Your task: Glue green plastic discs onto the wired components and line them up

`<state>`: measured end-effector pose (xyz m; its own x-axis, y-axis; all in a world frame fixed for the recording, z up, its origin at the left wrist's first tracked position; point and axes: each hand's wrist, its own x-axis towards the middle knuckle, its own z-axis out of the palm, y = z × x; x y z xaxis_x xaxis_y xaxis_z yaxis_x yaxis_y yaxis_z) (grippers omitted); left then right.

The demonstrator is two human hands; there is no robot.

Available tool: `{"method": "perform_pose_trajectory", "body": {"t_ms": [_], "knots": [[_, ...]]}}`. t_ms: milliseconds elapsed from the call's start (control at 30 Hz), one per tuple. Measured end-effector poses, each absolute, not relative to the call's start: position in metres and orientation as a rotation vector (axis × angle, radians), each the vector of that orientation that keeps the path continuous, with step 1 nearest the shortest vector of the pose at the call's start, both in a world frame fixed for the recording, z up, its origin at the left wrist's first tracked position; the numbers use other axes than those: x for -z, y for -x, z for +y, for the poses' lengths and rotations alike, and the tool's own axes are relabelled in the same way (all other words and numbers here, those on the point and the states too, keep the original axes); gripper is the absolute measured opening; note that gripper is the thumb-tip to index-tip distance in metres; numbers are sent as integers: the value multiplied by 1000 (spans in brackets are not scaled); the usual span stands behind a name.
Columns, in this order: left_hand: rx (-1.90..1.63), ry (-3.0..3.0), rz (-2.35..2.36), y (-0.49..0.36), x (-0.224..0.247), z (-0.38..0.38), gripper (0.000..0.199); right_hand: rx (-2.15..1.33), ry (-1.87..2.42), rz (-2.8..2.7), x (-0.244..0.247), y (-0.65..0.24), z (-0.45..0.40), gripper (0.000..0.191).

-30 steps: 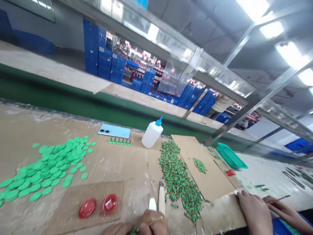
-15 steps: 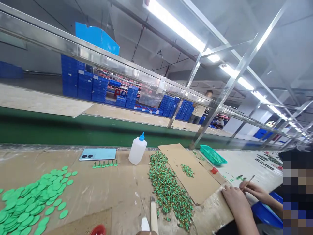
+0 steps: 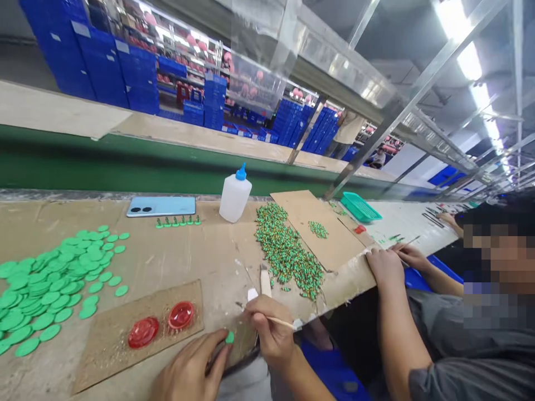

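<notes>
At the lower middle, my left hand (image 3: pixel 194 367) pinches a small green disc (image 3: pixel 229 337) between thumb and fingers. My right hand (image 3: pixel 271 328), just to the right, grips a slim pale stick (image 3: pixel 281 323); its dark tip points left and its exact kind is unclear. Left of my hands, two red dishes (image 3: pixel 181 316) sit on a stained cardboard piece (image 3: pixel 106 342). Many flat green discs (image 3: pixel 54 289) are heaped at the far left. Several small figures (image 3: pixel 179 222) stand on green discs in a row below the phone.
A white bottle with a blue cap (image 3: pixel 235 197) stands upright at the back, right of a light blue phone (image 3: pixel 161 206). Tiny green-and-orange pieces (image 3: pixel 288 250) lie heaped beside a flat-handled tool (image 3: pixel 265 280). A green basket (image 3: pixel 361 208) and a co-worker's hands (image 3: pixel 387 264) are farther right.
The view has tilted down, bringing both red dishes into sight. Both my hands now show, the left with a green disc and the right with the pale stick.
</notes>
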<state>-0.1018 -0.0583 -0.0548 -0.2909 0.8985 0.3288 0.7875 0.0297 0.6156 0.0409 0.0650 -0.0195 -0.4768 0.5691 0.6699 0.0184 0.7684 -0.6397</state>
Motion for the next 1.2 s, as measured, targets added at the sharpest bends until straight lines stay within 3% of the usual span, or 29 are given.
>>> {"method": "perform_pose_trajectory", "body": {"t_ms": [133, 233, 500, 933, 1200], "knots": [[-1083, -1704, 2177, 96, 32, -61, 22, -805, 416, -2049, 12, -63, 71, 46], [-1017, -1635, 2116, 91, 14, -60, 13, -922, 454, -2080, 14, -78, 71, 33], [-996, -1510, 2092, 87, 3, -59, 13, -690, 300, -2444, 21, -72, 65, 28], [-742, -1078, 2166, 81, -21, -41, 10, -763, 283, -2501, 19, -76, 67, 18], [-1065, -950, 1830, 94, -22, -62, 17, -760, 263, -2479, 17, -72, 66, 22]]}}
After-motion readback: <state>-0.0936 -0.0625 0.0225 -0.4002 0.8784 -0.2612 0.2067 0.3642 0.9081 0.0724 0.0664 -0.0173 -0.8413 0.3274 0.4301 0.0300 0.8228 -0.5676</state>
